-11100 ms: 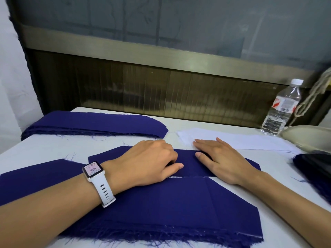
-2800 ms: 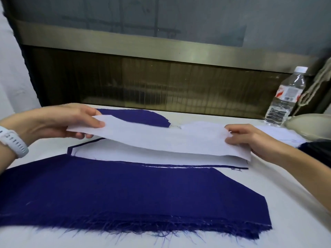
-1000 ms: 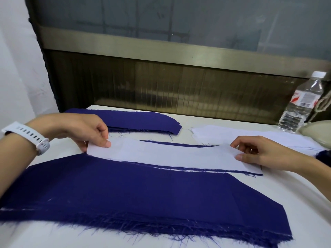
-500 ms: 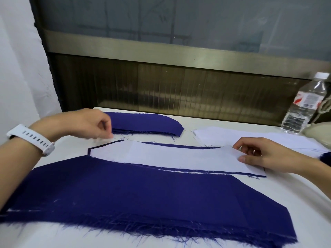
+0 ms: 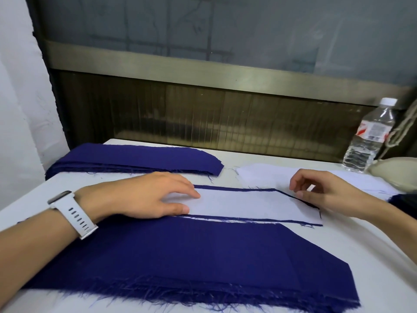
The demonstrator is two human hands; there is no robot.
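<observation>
The white strip [image 5: 243, 205] lies flat on a navy strip [image 5: 225, 188] at the middle of the table [image 5: 372, 245]. Its long axis runs from 9 to 3 o'clock, and its slanted end points toward 3. The left hand [image 5: 144, 195] presses its 9 o'clock end with straight fingers. The right hand [image 5: 327, 193] is loosely curled at the slanted end, gripping nothing, with its thumb touching the edge. A larger navy piece [image 5: 191, 256] lies just beside it at 6 o'clock.
</observation>
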